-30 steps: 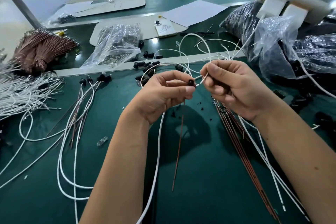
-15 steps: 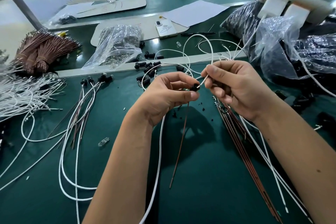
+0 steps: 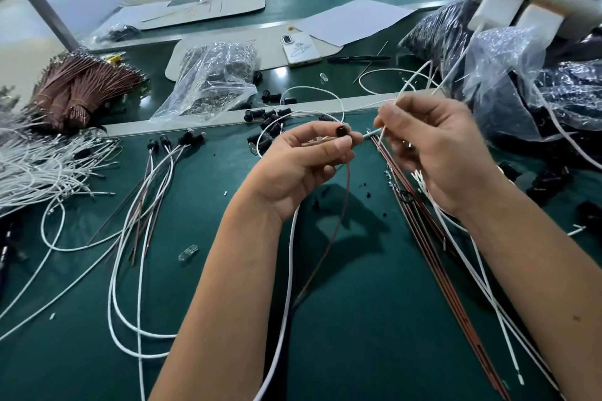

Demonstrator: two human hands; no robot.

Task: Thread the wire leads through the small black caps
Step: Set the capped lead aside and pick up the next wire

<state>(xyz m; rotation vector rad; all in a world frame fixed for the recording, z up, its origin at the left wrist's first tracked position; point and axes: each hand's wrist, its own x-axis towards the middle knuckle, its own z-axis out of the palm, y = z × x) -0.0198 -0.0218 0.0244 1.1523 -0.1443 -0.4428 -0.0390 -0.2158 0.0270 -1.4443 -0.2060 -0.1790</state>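
My left hand (image 3: 303, 169) pinches a small black cap (image 3: 341, 131) between thumb and forefinger above the green table. A brown wire (image 3: 338, 221) and a white wire (image 3: 286, 296) hang down from that hand. My right hand (image 3: 436, 153) pinches a white wire lead (image 3: 374, 132) whose metal tip points at the cap, a short gap away. Loose black caps (image 3: 270, 114) lie scattered just beyond my hands. Finished leads with caps on them (image 3: 182, 140) lie to the left.
A bundle of brown wires (image 3: 78, 88) and a heap of white wires (image 3: 35, 163) lie at the far left. A clear bag of parts (image 3: 211, 81), a phone (image 3: 299, 49) and black bags (image 3: 553, 88) stand behind. Brown leads (image 3: 433, 254) lie under my right forearm.
Both hands have shifted slightly rightward and upward. The white lead's tip, which touched the cap earlier, now sits a small gap to its right.
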